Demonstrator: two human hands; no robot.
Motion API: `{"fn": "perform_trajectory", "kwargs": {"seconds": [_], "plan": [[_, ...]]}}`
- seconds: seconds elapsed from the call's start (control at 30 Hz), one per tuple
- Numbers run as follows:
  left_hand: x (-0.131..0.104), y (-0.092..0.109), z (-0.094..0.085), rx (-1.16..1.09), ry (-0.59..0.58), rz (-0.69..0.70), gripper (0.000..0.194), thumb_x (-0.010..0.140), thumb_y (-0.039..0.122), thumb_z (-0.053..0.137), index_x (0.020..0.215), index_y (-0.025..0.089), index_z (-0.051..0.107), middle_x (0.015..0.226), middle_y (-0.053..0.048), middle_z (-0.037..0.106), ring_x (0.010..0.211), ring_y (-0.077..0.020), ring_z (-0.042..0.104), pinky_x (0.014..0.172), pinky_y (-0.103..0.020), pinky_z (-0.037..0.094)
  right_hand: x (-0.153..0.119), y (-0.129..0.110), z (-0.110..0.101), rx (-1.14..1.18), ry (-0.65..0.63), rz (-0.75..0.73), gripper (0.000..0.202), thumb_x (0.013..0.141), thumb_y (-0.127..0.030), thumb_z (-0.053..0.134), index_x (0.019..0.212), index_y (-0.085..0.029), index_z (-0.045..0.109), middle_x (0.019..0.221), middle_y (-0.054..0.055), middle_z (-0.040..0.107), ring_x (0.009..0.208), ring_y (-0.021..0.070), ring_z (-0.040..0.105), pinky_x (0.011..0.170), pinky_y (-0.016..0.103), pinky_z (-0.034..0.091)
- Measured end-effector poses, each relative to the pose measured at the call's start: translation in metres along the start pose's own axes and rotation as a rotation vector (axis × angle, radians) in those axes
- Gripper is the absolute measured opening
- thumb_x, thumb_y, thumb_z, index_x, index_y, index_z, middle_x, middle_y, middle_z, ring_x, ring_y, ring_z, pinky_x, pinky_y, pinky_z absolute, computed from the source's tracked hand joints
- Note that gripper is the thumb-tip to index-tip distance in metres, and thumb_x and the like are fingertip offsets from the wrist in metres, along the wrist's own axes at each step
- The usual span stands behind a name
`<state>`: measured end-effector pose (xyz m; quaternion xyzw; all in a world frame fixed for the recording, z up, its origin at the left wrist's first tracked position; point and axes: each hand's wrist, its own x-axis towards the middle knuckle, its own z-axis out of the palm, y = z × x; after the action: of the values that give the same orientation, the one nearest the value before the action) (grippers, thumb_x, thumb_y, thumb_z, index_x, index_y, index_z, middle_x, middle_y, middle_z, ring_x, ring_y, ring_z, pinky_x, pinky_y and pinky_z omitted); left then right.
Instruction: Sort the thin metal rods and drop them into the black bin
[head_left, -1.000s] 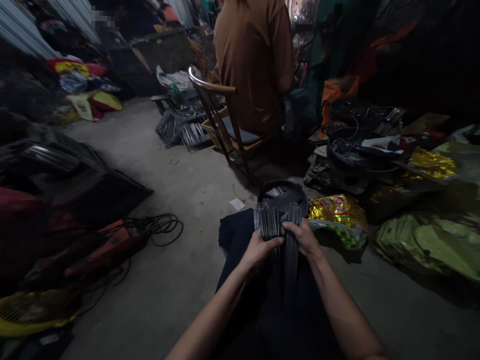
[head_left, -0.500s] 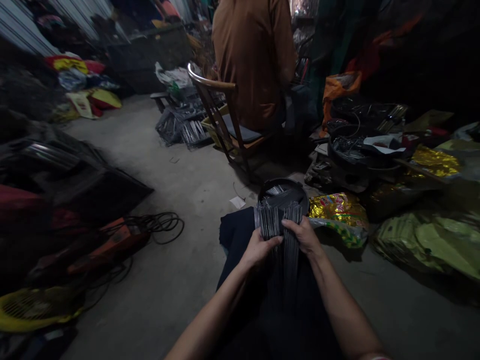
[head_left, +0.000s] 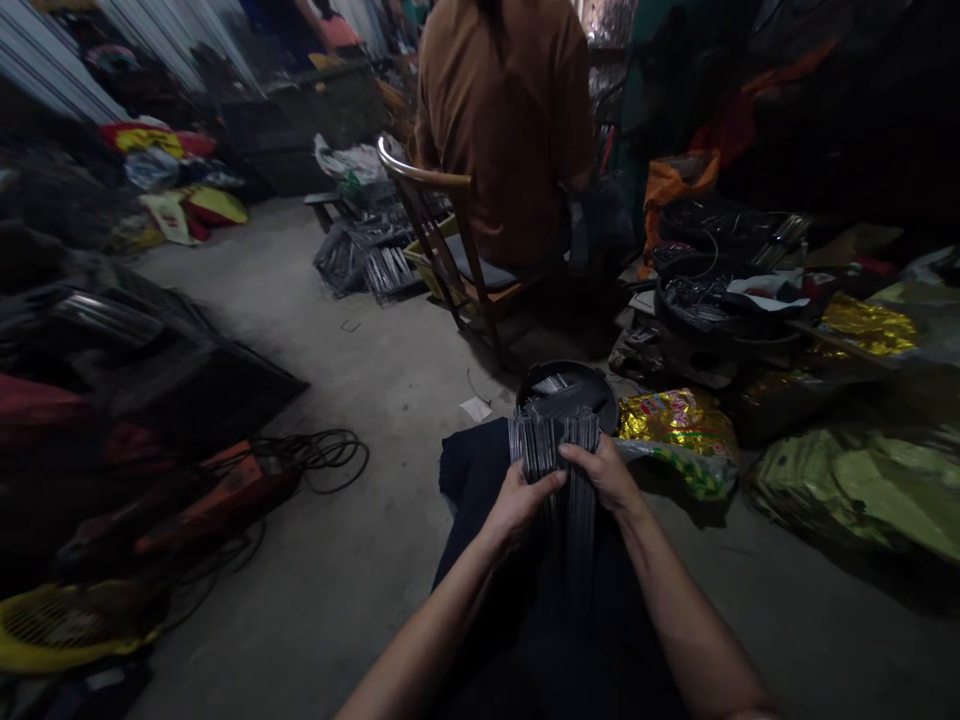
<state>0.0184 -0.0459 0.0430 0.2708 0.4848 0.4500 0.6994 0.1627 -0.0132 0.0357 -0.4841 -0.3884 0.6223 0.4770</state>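
Over the dark cloth (head_left: pixel 472 490) on my lap, my left hand (head_left: pixel 523 497) grips a bundle of thin grey strips (head_left: pixel 538 445), its thumb lying across them. My right hand (head_left: pixel 604 470) is closed round the right-hand part of the strips (head_left: pixel 581 500), thumb on top. The two parts touch near their upper ends, and the lower ends fade into the dark cloth. Just beyond my hands stands a round black container (head_left: pixel 570 375) with dark material and some shiny strips in it. My fingers behind the strips are hidden.
Ahead, a person in a brown top (head_left: pixel 502 130) sits on a wooden chair (head_left: pixel 461 240). Gold packets (head_left: pixel 679 418) and a black basin (head_left: pixel 720 300) lie to the right, with green-yellow bags (head_left: pixel 855 485) beyond. An orange tool (head_left: pixel 225 490) with coiled cable (head_left: pixel 337 460) is left.
My right hand has moved slightly left with its strips, narrowing the gap between the two parts. The seated person's upper body and arms have shifted a little.
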Motion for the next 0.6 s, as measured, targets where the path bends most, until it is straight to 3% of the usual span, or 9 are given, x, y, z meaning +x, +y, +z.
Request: {"fn": "perform_trajectory", "kwargs": {"seconds": [0.13, 0.37, 0.6], "plan": [[-0.0018, 0.0006, -0.0029, 0.006, 0.080, -0.057, 0.035, 0.059, 0.022, 0.080, 0.091, 0.014, 0.069, 0.077, -0.004, 0.072, 0.068, -0.0186, 0.065, 0.069, -0.029, 0.050, -0.0035, 0.0019, -0.0014, 0.081, 0.059, 0.023, 0.029, 0.063, -0.036, 0.081, 0.082, -0.018, 0.068, 0.075, 0.000, 0.070, 0.065, 0.0165, 0.063, 0.065, 0.027, 0.050], [-0.0016, 0.0053, -0.0018, 0.058, 0.000, -0.002, 0.041, 0.057, 0.027, 0.084, 0.092, 0.012, 0.069, 0.081, -0.005, 0.072, 0.071, -0.0187, 0.066, 0.073, -0.030, 0.051, -0.0006, 0.0042, 0.0016, -0.028, 0.067, -0.045, 0.044, 0.063, -0.038, 0.082, 0.099, -0.018, 0.068, 0.097, 0.006, 0.073, 0.088, 0.0228, 0.067, 0.082, 0.035, 0.052], [0.0022, -0.0011, -0.0046, 0.062, -0.027, 0.037, 0.041, 0.059, 0.028, 0.085, 0.094, 0.013, 0.070, 0.086, -0.006, 0.074, 0.078, -0.0205, 0.067, 0.078, -0.032, 0.051, 0.0020, 0.0088, 0.0002, -0.018, 0.077, -0.058, 0.042, 0.064, -0.036, 0.080, 0.099, -0.018, 0.067, 0.097, 0.005, 0.073, 0.087, 0.0231, 0.067, 0.082, 0.035, 0.051]]}}
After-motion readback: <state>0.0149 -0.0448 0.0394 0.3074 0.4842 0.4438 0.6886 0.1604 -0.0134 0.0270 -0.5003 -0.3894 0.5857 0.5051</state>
